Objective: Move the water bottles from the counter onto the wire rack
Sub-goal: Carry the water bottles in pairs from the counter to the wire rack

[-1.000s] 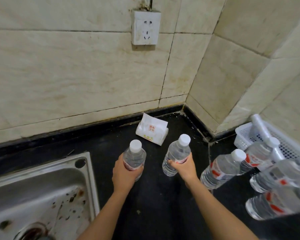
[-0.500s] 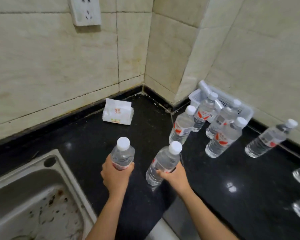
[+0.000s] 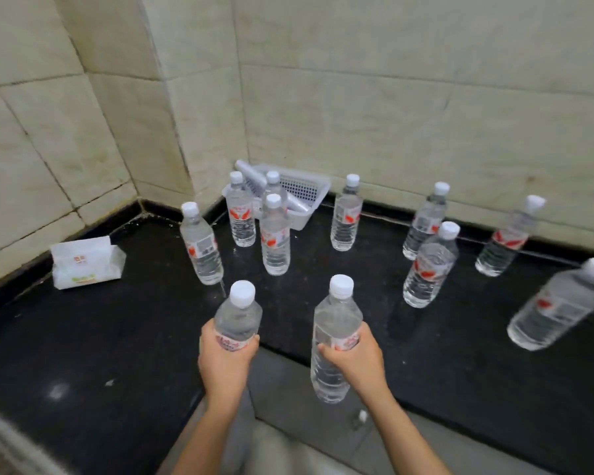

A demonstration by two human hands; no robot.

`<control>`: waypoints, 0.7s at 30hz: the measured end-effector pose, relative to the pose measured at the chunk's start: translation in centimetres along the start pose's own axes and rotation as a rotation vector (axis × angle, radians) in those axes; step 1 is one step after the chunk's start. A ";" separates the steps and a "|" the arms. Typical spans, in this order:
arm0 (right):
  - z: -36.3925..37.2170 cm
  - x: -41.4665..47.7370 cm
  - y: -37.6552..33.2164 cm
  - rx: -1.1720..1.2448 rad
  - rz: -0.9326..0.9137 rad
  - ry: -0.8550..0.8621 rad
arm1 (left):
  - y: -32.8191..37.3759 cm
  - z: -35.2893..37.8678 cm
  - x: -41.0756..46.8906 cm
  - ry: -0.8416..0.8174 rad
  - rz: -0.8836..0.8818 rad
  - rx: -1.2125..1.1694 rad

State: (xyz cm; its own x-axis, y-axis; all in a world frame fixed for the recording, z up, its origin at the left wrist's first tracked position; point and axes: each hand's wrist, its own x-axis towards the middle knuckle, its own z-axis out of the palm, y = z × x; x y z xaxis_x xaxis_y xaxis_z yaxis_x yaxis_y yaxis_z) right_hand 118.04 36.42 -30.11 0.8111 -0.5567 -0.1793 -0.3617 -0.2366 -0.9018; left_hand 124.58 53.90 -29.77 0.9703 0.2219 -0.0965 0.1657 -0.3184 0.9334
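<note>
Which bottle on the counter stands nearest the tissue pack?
The leftmost bottle, beside the pack; all the others stand farther right, by the basket or beyond.

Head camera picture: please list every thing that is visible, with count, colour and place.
counter: one, black, along the tiled walls.
standing bottles: nine, clear with white caps, on the counter.
left bottle: one, clear, white cap, held.
right bottle: one, clear, white cap, held.
basket: one, white, in the corner.
tissue pack: one, white, on the counter, far left.
left hand: one, bare, grips the left bottle.
right hand: one, bare, grips the right bottle.
</note>
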 end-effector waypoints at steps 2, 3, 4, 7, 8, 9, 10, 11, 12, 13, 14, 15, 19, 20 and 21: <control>-4.5 -1.2 1.6 -0.080 0.033 0.062 | 1.2 3.4 -3.9 -0.096 0.002 -0.043; -6.7 -1.9 2.5 -0.107 0.047 0.096 | 1.7 5.1 -5.7 -0.148 0.020 -0.055; -8.9 -2.4 3.4 -0.122 0.063 0.136 | 2.0 6.8 -7.3 -0.201 0.031 -0.060; -14.7 -4.6 6.4 -0.145 0.127 0.260 | 3.1 11.5 -12.2 -0.362 0.069 -0.017; -16.5 -5.4 7.4 -0.145 0.151 0.304 | 3.6 12.9 -13.9 -0.413 0.093 0.005; -18.3 -6.1 8.2 -0.137 0.170 0.352 | 4.2 14.3 -15.4 -0.465 0.122 0.023; -20.0 -6.9 9.0 -0.128 0.196 0.402 | 4.9 15.6 -16.9 -0.514 0.151 0.038; -21.6 -7.7 9.8 -0.125 0.222 0.452 | 5.5 16.9 -18.3 -0.559 0.179 0.050; -23.1 -8.5 10.5 -0.127 0.252 0.500 | 6.0 18.2 -19.7 -0.607 0.201 0.061; -24.5 -9.2 11.3 -0.130 0.283 0.550 | 6.6 19.4 -21.0 -0.656 0.226 0.070; -25.9 -10.0 12.1 -0.126 0.314 0.599 | 7.1 20.6 -22.4 -0.705 0.252 0.077; -27.2 -10.6 12.8 -0.113 0.342 0.647 | 7.5 21.7 -23.7 -0.752 0.276 0.083; -31.7 -13.0 15.4 -0.064 0.435 0.813 | 8.6 25.9 -28.3 -0.929 0.314 0.069; -32.8 -13.6 15.8 -0.057 0.457 0.856 | 8.9 27.0 -29.4 -0.969 0.318 0.067; -33.9 -14.0 16.2 -0.054 0.479 0.895 | 9.1 28.1 -30.4 -1.005 0.324 0.062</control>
State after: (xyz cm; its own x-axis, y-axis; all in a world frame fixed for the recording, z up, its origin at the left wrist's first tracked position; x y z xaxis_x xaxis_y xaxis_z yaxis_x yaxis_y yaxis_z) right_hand 85.24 13.41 -28.87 -0.0584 -0.9889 -0.1368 -0.5966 0.1444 -0.7895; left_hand 101.59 18.34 -28.04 0.6651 -0.7380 -0.1142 -0.1462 -0.2787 0.9492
